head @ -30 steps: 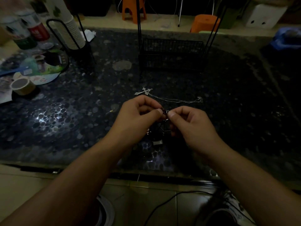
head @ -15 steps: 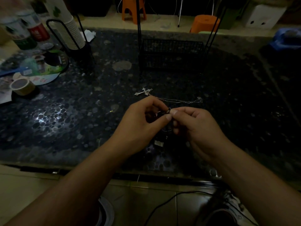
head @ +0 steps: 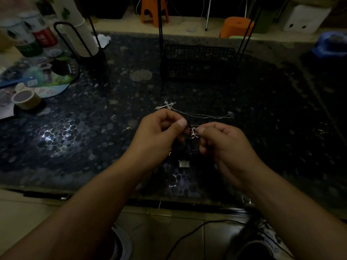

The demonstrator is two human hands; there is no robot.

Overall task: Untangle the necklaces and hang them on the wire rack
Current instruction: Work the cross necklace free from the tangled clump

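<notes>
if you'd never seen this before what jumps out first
Two hands meet at the centre: the left hand and right hand pinch a small metal clasp on a dark cord, with a square pendant hanging below. Just beyond them a silver cross necklace lies on the dark pebbled table, before the black wire rack.

We can't trace the dark cord (head: pixel 189 147) btwn the hands, centre frame; too dim. Wire rack (head: pixel 197 62) uprights cut off at top edge. Bottles (head: pixel 28 38) upper left blurred.
</notes>
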